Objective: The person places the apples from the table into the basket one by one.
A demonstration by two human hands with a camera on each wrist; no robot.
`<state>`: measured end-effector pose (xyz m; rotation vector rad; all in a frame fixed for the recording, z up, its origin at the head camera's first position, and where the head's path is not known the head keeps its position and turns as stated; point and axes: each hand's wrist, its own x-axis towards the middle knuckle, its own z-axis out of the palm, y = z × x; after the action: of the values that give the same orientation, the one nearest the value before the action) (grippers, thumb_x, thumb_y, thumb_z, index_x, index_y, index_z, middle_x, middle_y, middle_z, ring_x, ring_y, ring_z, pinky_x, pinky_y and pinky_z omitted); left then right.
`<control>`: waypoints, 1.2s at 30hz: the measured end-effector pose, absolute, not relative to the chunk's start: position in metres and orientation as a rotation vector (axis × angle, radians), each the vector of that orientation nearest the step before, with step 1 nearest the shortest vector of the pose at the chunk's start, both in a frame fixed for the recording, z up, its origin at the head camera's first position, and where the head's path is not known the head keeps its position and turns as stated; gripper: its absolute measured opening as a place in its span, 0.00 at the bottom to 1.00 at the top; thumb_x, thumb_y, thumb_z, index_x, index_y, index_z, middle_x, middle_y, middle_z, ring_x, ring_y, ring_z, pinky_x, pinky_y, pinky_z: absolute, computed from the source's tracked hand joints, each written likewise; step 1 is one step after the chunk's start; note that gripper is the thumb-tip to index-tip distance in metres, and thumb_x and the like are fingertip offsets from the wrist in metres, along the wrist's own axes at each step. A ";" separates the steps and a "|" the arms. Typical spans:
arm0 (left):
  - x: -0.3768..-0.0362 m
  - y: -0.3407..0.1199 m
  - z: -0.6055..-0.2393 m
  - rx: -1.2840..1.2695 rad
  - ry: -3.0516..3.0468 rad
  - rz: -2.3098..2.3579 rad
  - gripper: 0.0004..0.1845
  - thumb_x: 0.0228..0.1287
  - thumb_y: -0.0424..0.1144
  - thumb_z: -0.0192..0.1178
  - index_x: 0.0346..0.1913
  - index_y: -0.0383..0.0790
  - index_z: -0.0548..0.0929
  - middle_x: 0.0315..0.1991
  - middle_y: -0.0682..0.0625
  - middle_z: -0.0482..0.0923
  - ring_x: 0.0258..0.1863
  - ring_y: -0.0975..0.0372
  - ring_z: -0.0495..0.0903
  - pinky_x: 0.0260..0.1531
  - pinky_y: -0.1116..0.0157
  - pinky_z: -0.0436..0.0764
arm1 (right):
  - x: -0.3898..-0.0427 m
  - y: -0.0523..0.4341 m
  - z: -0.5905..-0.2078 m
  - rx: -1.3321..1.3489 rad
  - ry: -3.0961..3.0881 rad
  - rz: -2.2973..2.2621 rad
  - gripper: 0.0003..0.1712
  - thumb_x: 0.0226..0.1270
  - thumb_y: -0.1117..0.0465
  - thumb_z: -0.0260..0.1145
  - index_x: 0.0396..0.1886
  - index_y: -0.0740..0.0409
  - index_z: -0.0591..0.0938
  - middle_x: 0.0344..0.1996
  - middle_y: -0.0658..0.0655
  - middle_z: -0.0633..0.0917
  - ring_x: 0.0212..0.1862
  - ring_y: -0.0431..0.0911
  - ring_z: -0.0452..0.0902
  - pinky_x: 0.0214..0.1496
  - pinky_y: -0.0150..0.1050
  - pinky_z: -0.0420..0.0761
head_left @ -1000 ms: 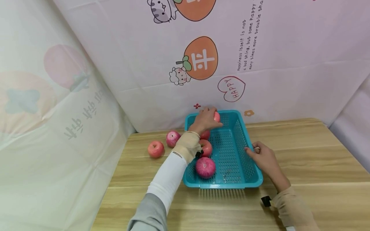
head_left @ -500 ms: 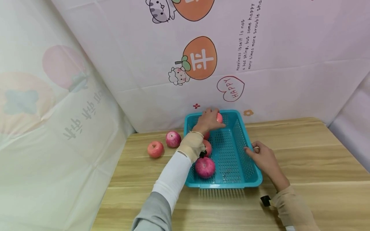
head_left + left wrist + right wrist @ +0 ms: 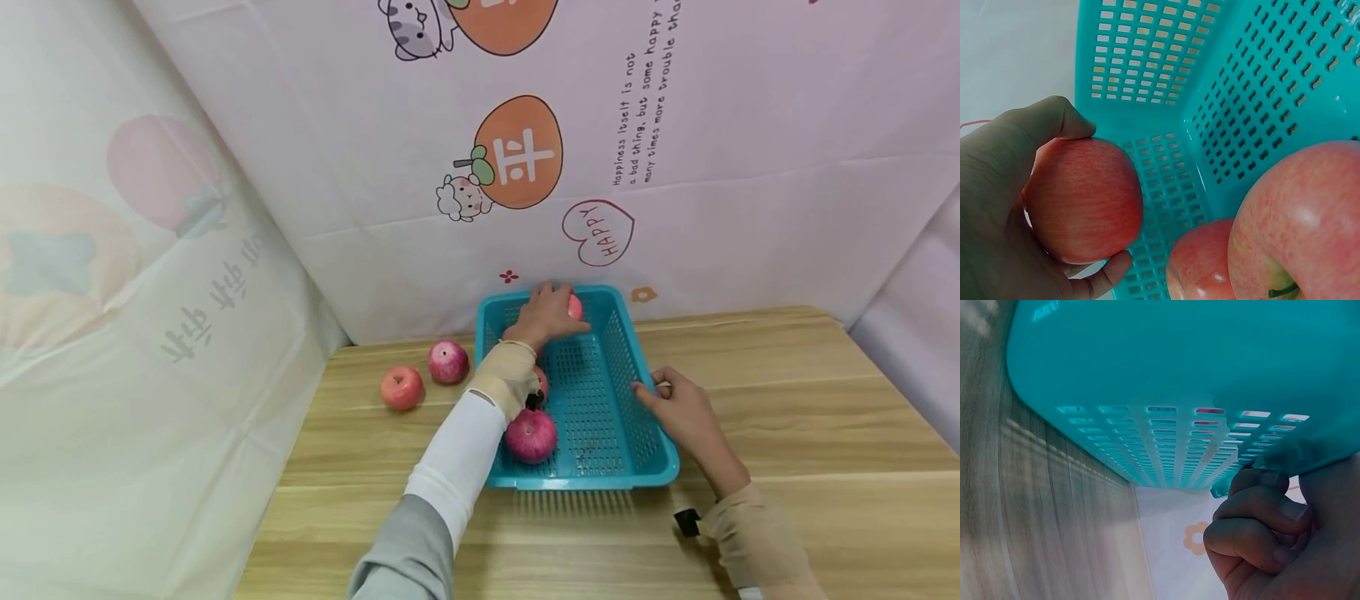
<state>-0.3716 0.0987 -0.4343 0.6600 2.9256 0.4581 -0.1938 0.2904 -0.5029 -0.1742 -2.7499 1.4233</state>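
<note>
My left hand (image 3: 546, 317) grips a red apple (image 3: 575, 307) inside the far end of a turquoise plastic basket (image 3: 585, 482). The left wrist view shows thumb and fingers curled round this apple (image 3: 1085, 200), close over the basket's perforated floor. Two more apples fill that view's lower right, a large one (image 3: 1297, 219) and a smaller one (image 3: 1200, 262). A round, streaked magenta fruit or vegetable (image 3: 531, 436) lies at the basket's near left. My right hand (image 3: 684, 415) pinches the right rim, its fingers (image 3: 1254, 531) curled below the edge outside. The left forearm partly hides the basket's contents.
Left of the basket, an apple (image 3: 402, 387) and another streaked magenta round thing (image 3: 447, 362) sit on the wooden table (image 3: 810, 392). A printed white cloth (image 3: 420, 275) hangs right behind the basket's far end, and another (image 3: 225, 400) hangs at the left.
My left hand has shifted slightly right within the far end of the basket, still gripping the apple. The right hand keeps its hold on the rim.
</note>
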 end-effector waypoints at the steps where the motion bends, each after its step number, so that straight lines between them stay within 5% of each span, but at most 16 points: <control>1: -0.372 0.099 -0.434 0.659 2.926 0.461 0.44 0.68 0.59 0.69 0.82 0.51 0.65 0.80 0.45 0.63 0.76 0.50 0.66 0.70 0.47 0.77 | -0.194 0.290 -0.503 -0.177 -2.749 1.421 0.27 0.82 0.43 0.61 0.52 0.67 0.77 0.32 0.60 0.88 0.34 0.46 0.83 0.32 0.40 0.83; 18: -0.371 0.105 -0.442 0.625 2.912 0.494 0.47 0.68 0.59 0.69 0.84 0.51 0.61 0.84 0.45 0.58 0.80 0.46 0.63 0.76 0.45 0.70 | -0.193 0.290 -0.503 -0.178 -2.745 1.406 0.27 0.82 0.44 0.61 0.51 0.67 0.77 0.32 0.60 0.87 0.33 0.46 0.83 0.32 0.39 0.83; 36: -0.369 0.113 -0.459 0.636 2.921 0.453 0.40 0.68 0.58 0.70 0.79 0.52 0.68 0.76 0.45 0.67 0.73 0.49 0.70 0.68 0.45 0.78 | -0.191 0.288 -0.504 -0.179 -2.744 1.383 0.26 0.81 0.45 0.62 0.50 0.67 0.78 0.31 0.60 0.87 0.33 0.47 0.82 0.32 0.40 0.84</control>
<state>-0.3693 0.1130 -0.4591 0.6360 2.9206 0.4533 -0.1912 0.2878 -0.5036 -0.1789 -2.7440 1.3833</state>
